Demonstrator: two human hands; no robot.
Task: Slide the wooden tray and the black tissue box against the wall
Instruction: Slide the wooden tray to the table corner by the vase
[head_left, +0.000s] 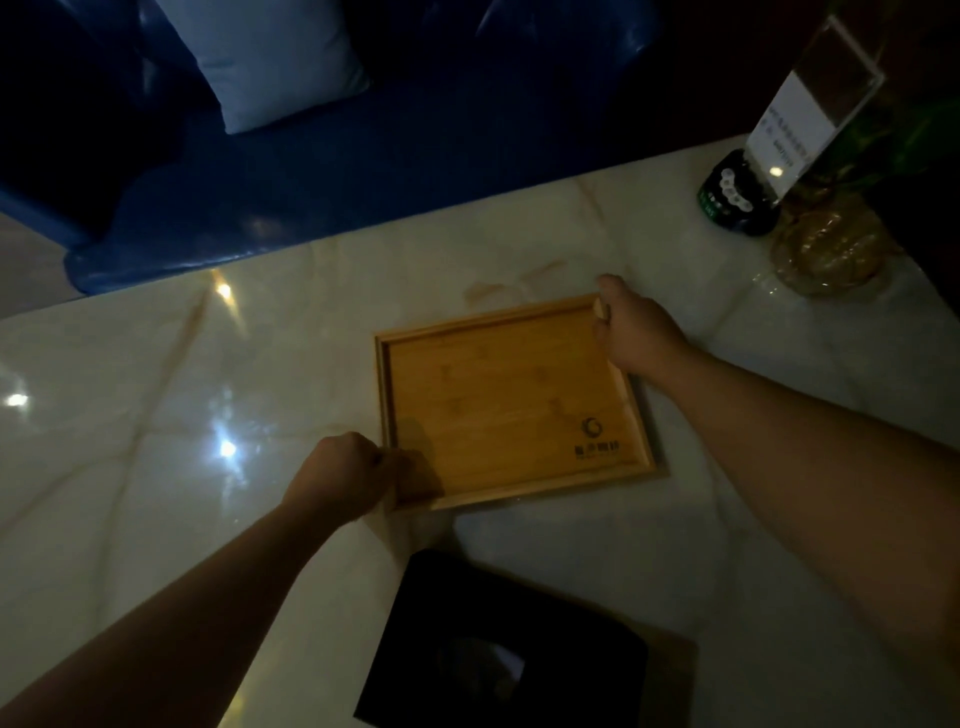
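Wooden tray (511, 405) at frame centre on the desk (208, 374), gripped at opposite corners by left hand (345, 475) and right hand (636, 327). Black tissue box (498, 649), lower centre, untouched. Neither item placed yet.

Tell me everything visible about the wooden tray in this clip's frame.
The rectangular light-brown wooden tray lies flat on the pale marble-look table, slightly rotated. It has a low raised rim, an empty floor, and a dark round logo with small text near its near-right corner. The left hand grips its near-left corner; the right hand holds its far-right corner. A black tissue box sits nearer the camera, apart from it.
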